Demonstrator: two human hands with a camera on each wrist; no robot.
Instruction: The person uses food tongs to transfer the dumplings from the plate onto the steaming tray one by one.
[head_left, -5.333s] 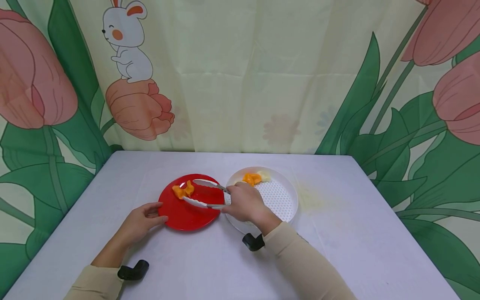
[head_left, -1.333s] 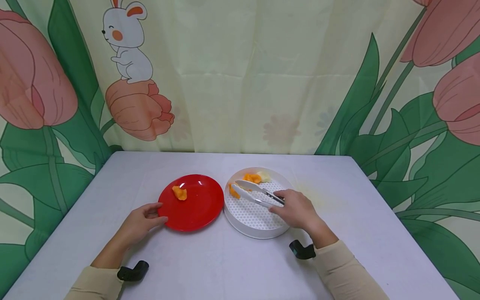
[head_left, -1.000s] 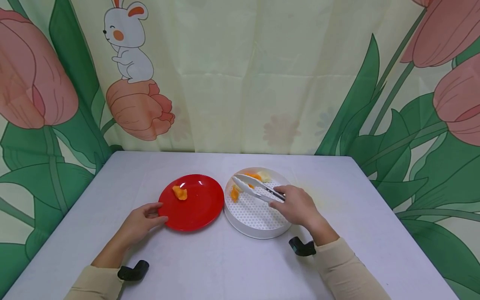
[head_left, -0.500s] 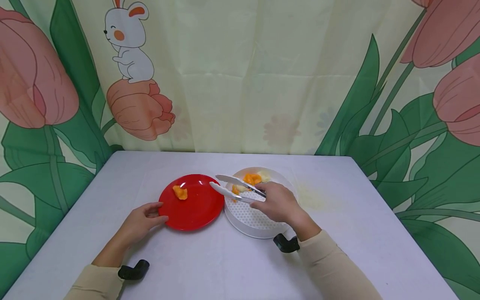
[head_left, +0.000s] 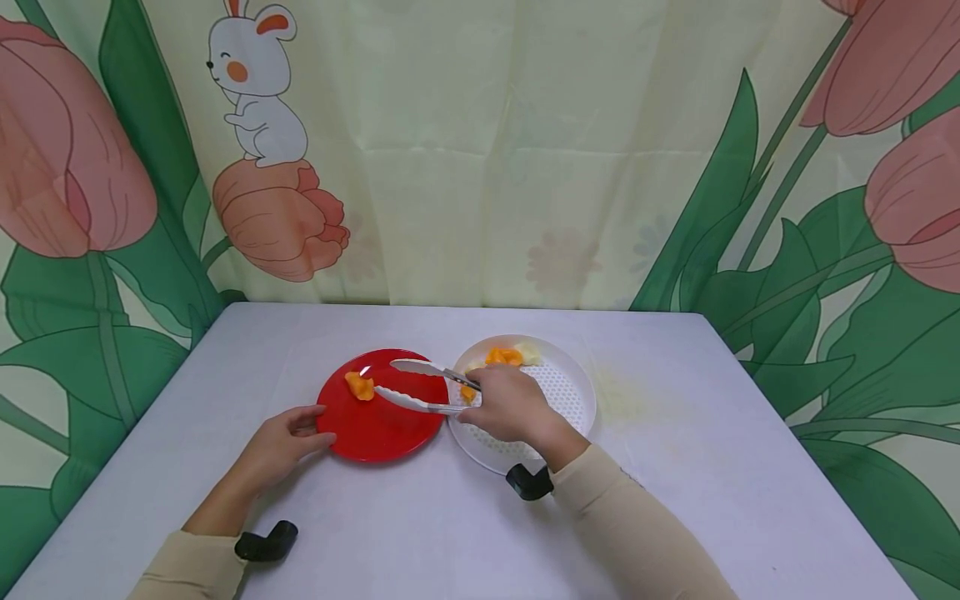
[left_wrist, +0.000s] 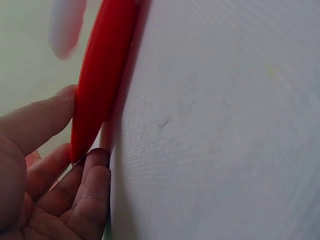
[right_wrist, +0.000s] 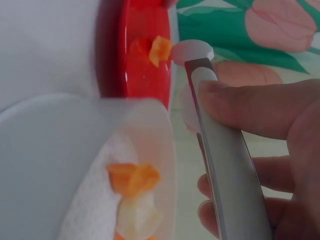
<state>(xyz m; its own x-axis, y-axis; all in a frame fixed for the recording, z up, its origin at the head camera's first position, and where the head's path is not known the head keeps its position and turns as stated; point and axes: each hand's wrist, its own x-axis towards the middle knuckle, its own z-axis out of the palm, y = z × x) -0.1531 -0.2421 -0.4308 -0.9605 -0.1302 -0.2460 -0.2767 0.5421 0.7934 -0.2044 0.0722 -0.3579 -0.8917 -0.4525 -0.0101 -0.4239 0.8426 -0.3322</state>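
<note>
My right hand [head_left: 510,404] grips white-tipped metal tongs [head_left: 405,400], held over the red plate [head_left: 382,433] with their tips apart and nothing between them. One folded orange piece, like a dumpling [head_left: 359,386], lies on the plate just left of the lower tip. At the plate's left edge, my left hand [head_left: 281,450] pinches the rim; the left wrist view has the thumb [left_wrist: 47,117] on the upper face and fingers below. The white round dish [head_left: 573,392] with a perforated base holds orange dumplings [head_left: 504,357] and a pale one [head_left: 529,353], partly hidden behind the right hand.
Plate and dish sit side by side on a white-covered table [head_left: 390,533]. Behind the table hangs a curtain [head_left: 480,167] printed with tulips and a rabbit. A faint yellowish stain [head_left: 626,396] marks the cloth right of the dish.
The tongs carried one orange dumpling from the plate to the dish's left side and let it go. They then swung back left over the plate. My left hand stayed put.
</note>
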